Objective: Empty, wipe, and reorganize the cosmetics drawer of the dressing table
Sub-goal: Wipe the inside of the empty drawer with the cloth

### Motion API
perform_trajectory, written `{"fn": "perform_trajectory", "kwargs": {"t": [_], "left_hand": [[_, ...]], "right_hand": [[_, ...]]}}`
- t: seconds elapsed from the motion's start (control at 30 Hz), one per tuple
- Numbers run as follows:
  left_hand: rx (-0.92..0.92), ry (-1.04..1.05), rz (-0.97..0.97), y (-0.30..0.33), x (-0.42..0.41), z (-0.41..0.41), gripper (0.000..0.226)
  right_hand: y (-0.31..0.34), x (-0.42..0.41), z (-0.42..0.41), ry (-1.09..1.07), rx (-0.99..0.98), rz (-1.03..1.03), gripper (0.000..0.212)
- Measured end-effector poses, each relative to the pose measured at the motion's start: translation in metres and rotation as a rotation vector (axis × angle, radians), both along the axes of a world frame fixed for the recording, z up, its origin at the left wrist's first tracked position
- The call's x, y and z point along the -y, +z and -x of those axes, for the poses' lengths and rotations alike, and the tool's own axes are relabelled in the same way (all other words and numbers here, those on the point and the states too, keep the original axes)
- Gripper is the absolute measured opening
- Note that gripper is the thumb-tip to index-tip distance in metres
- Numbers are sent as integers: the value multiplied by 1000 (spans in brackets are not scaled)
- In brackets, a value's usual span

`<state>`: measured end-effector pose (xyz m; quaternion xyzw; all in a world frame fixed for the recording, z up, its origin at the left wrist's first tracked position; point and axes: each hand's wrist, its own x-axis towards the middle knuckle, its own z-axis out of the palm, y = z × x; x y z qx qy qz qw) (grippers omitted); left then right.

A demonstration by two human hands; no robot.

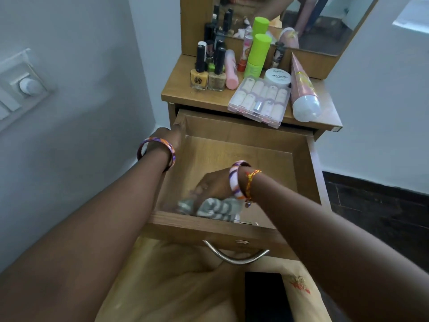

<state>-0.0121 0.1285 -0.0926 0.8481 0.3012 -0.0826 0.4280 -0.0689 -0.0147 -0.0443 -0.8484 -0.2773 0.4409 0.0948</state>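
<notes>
The right hand (212, 185) presses a striped cloth (213, 209) at the drawer's (232, 145) six o'clock, fingers curled on it. The left hand (171, 135) grips the nine o'clock wall. A hard shove could shake the clear nail box (258, 102) off the tabletop edge at twelve o'clock.

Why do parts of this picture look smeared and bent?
Head view: the right hand and striped cloth are motion-blurred in the drawer; the wide lens bows the walls; the nail polish bottles on top stay fairly sharp.
</notes>
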Motion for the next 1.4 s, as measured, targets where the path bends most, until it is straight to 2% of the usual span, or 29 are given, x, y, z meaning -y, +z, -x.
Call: {"fn": "perform_trajectory", "kwargs": {"t": [0.03,0.1,0.17,0.2,0.23,0.27,0.33,0.37,0.47,0.67,0.8,0.97,1.0,1.07,1.13,1.3,1.4], "left_hand": [[17,-15,-19,-2,-1,-1,72],[8,-27,-37,-3,1,1,70],[14,-32,-57,-3,3,1,70],[8,-46,-63,-2,4,2,71],[6,-49,-74,-5,4,0,71],[14,-48,-70,-4,5,0,72],[15,-52,-70,-5,5,0,72],[11,-57,-80,-7,5,-1,71],[-12,-74,-108,-6,4,1,71],[14,-109,-186,-10,3,-1,72],[23,-124,-190,-11,1,-3,72],[34,-125,-173,-8,5,-2,67],[35,-122,-165,-6,6,-2,66],[39,-116,-156,-4,8,-1,65],[43,-122,-152,-2,9,-2,64],[35,-140,-142,1,9,-3,60],[23,-135,-149,1,9,-3,61]], "right_hand": [[-40,21,-26,11,-68,49,35],[-134,99,-89,-43,116,81,39],[-151,140,-109,-461,209,90,48],[-131,143,-95,-507,279,120,50],[-89,132,-76,-456,316,185,44],[-51,116,-58,-529,406,193,34],[-29,110,-47,-599,592,250,29],[-23,108,-43,-551,605,357,29],[-38,109,-40,-274,447,624,38],[-12,99,-60,-220,456,627,43],[-14,83,-58,-263,488,520,41],[-25,30,-53,-555,406,168,37],[-31,18,-56,-604,434,91,34],[-46,-4,-68,-670,642,-106,33],[-59,-23,-72,-630,693,-211,34],[-75,-42,-75,-526,652,-402,46],[-64,-25,-90,-329,527,-472,31]]}}
